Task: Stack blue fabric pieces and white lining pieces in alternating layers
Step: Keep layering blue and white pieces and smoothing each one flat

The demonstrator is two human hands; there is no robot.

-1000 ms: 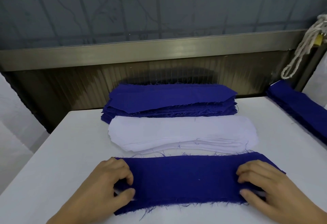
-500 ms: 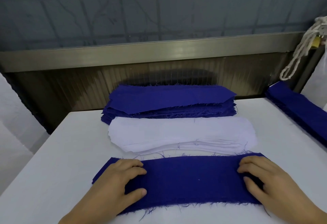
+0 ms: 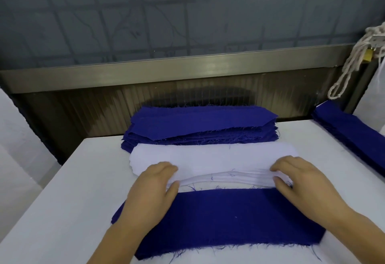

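Observation:
A single blue fabric piece (image 3: 225, 220) lies flat near the table's front edge. Behind it sits a pile of white lining pieces (image 3: 212, 157), and behind that a thick pile of blue pieces (image 3: 200, 124). My left hand (image 3: 154, 184) grips the left front edge of the white pile, fingers on top and thumb under the upper layers. My right hand (image 3: 295, 178) grips the right front edge of the same pile the same way. The upper white layers are lifted slightly between my hands.
The white table (image 3: 62, 201) ends at a metal-framed window wall (image 3: 187, 69) behind the piles. Another row of blue pieces (image 3: 350, 132) lies along the right edge. A knotted white rope (image 3: 352, 65) hangs at the upper right.
Both hands left the front blue piece and moved forward to the white lining pile, taking hold of its front edge. The blue piece stays flat where it was smoothed.

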